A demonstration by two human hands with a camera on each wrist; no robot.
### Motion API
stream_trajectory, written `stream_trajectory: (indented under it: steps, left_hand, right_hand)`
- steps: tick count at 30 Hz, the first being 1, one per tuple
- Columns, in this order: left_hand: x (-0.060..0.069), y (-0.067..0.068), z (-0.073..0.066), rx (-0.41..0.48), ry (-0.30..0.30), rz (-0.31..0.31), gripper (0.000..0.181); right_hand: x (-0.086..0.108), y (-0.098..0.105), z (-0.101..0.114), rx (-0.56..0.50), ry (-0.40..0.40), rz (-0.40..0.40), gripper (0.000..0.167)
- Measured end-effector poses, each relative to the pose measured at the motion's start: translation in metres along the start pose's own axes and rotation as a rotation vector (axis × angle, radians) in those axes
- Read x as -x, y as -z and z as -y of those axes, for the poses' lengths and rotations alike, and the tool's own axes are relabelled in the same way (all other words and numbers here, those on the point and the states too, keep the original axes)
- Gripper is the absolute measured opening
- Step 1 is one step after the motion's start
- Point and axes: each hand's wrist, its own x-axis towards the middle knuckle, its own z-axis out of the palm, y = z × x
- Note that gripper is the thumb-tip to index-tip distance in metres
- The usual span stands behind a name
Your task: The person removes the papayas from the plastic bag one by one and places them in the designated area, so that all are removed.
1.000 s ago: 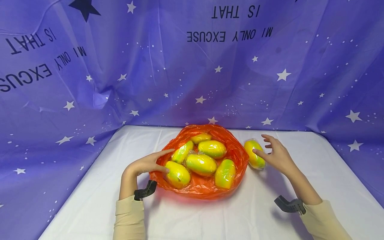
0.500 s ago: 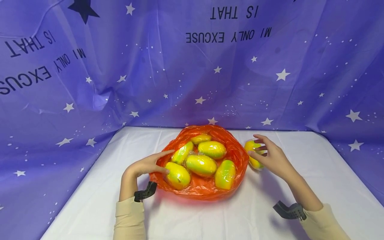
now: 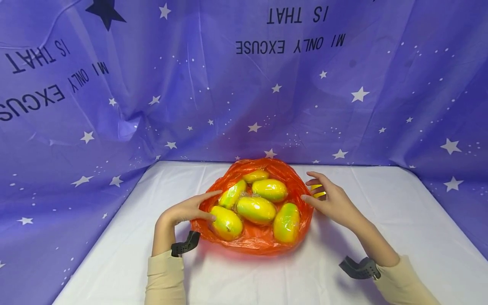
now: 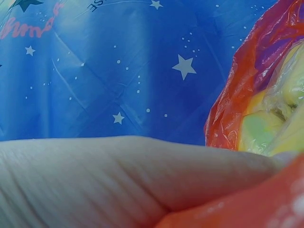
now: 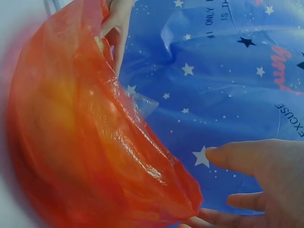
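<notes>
Along the bottom of the head view, two beige sleeves [image 3: 165, 275] with dark wrist mounts [image 3: 185, 244]. Just beyond, at centre left, the left hand [image 3: 187, 209], with straight, parted forefinger and thumb over the rim of a red plastic bag [image 3: 263, 247], unclenched as far as visible, probably to hold its mouth wide. At centre right, the right hand [image 3: 335, 204], with loose, parted fingers at the opposite rim, grasping nothing visible, perhaps as a matching brace. Between both, the bag itself, gaping on the white counter [image 3: 228, 281], apparently propped by six yellow-green fruits [image 3: 256, 209] nested inside, in clear wrap likely meant against scuffing. Behind the right fingers, outside the bag, one more fruit [image 3: 319, 195], mostly hidden. Farthest back, across the upper frame, a purple starry curtain [image 3: 228, 106], seemingly hung as a backdrop.
</notes>
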Motion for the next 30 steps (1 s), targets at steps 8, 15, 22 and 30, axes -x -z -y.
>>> stream_trajectory:
  steps: [8, 15, 22, 30]
  left_hand:
    - [0.001, 0.000, -0.001, 0.004, 0.009, -0.004, 0.078]
    - [0.000, -0.001, -0.001, -0.006, 0.009, -0.005, 0.079]
    - [-0.001, -0.001, -0.002, 0.001, 0.012, -0.003, 0.079]
    - [0.000, -0.001, -0.003, -0.002, 0.015, -0.007, 0.079]
  right_hand:
    - [-0.004, -0.005, 0.012, 0.000, 0.042, -0.072, 0.056]
    - [-0.005, -0.009, 0.018, -0.046, 0.067, -0.106, 0.052]
    - [-0.007, -0.021, 0.016, -0.064, 0.101, -0.061, 0.052]
    - [-0.012, -0.038, 0.021, -0.083, 0.113, 0.042, 0.053]
